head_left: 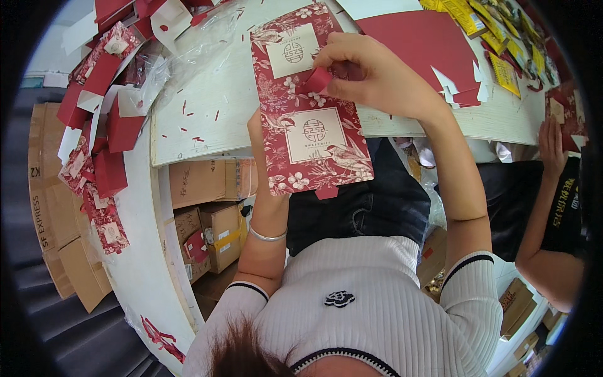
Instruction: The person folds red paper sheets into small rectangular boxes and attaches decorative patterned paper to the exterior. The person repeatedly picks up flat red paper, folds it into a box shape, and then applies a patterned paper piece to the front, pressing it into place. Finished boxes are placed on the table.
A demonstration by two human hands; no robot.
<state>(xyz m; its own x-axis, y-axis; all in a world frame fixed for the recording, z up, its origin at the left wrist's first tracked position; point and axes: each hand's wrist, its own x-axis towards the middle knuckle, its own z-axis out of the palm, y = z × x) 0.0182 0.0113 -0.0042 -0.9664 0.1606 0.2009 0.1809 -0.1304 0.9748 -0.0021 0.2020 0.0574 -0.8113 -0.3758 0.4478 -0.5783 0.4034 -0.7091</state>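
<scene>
A long red card box blank [317, 135] lies tilted across the table's near edge, over my lap. It is printed with white flowers, birds and two cream panels, and a small red tab sticks out at its near end. Behind its left side is my left hand [254, 129], supporting it from beneath; the fingers are hidden. My right hand [361, 72] is over the blank's right side. Its thumb and fingers are closed on a short curled red strip [318, 80] at the blank's middle, perhaps ribbon or card.
Folded red boxes [125, 122] and clear plastic wrap [182, 56] crowd the left. Red scraps lie on the white table [201, 113]. Plain red sheets [414, 50] and yellow packets [502, 72] are at the far right. A co-worker's hand [551, 144] holds another printed piece. Cartons [220, 235] sit below.
</scene>
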